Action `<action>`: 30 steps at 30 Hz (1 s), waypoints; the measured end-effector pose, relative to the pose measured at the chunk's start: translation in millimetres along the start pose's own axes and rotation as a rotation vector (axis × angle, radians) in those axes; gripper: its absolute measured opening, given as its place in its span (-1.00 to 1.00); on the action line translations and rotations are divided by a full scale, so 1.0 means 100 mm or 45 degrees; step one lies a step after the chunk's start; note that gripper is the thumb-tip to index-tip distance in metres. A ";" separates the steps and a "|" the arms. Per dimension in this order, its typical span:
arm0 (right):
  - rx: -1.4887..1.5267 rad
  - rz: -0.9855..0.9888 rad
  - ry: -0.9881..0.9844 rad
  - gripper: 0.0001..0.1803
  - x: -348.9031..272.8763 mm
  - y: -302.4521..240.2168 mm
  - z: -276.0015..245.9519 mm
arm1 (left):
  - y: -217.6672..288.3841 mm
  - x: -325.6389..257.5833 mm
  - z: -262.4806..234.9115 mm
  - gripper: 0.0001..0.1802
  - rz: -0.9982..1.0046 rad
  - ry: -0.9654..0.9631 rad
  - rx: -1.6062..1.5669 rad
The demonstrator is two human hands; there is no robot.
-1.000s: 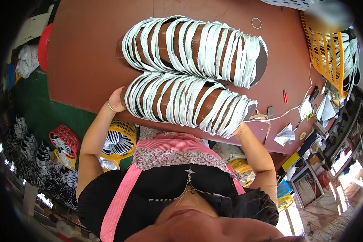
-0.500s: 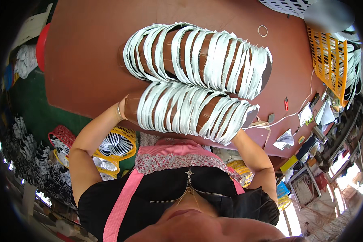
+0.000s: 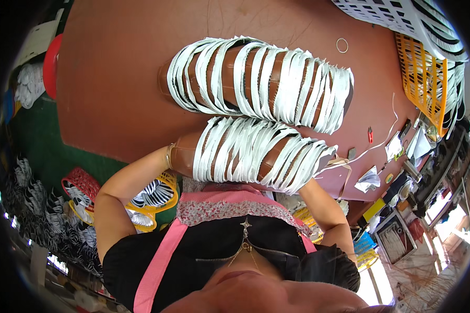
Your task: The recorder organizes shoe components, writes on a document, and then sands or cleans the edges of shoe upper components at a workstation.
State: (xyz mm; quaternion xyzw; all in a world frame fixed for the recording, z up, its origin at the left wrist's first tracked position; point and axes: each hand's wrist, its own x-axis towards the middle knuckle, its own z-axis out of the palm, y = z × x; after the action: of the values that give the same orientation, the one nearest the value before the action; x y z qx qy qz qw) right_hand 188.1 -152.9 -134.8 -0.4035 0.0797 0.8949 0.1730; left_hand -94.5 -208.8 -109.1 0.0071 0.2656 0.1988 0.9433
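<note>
Two thick, tapered brown tubes lie side by side on the red-brown table top. Many white strips with ragged, dark-toothed edges loop around both. The near tube (image 3: 181, 148) reaches the front edge of the table. My left hand (image 3: 168, 159), with a bracelet at its wrist, is at the tube's narrower left end. My right hand (image 3: 304, 190) comes up under its wider right end. The tube is held between them, and the fingers of both hands are hidden behind it. Just beyond lies the far tube (image 3: 228, 70), touched by neither hand.
The table (image 3: 104, 68) carries a thin ring (image 3: 342, 45), a small red tool (image 3: 370, 134) and a white cord (image 3: 384, 139) on the right. A yellow basket (image 3: 420, 78) and a white basket (image 3: 378, 13) stand far right. Baskets of strips (image 3: 154, 193) sit below on the left.
The near tube has shifted right and a little toward me together with my hands. The far tube appears slightly lower in the picture as the view moves.
</note>
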 end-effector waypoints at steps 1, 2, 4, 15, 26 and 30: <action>-0.010 0.003 0.000 -0.48 0.04 0.01 0.02 | -0.05 -0.02 0.03 -0.42 0.011 0.007 -0.011; -0.021 0.006 0.000 -0.48 0.07 0.02 0.04 | 0.01 -0.01 -0.03 -0.42 0.023 0.014 -0.023; -0.041 0.017 -0.007 -0.48 0.19 0.06 0.10 | -0.02 0.02 -0.03 -0.42 0.048 0.036 -0.044; -0.081 0.024 0.051 -0.50 0.44 0.28 0.16 | -0.17 0.08 0.04 -0.43 0.081 0.087 -0.181; -0.104 0.056 0.086 -0.51 0.52 0.61 0.27 | -0.23 0.08 -0.06 -0.43 0.107 0.180 -0.317; -0.131 0.065 0.092 -0.51 0.58 0.66 0.33 | -0.26 0.10 -0.07 -0.43 0.134 0.210 -0.361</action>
State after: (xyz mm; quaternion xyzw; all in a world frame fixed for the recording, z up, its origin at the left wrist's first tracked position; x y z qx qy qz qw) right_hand 105.2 -190.3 -156.6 -0.4418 0.0501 0.8868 0.1264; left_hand -80.3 -229.8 -123.1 -0.1285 0.3105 0.2834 0.8982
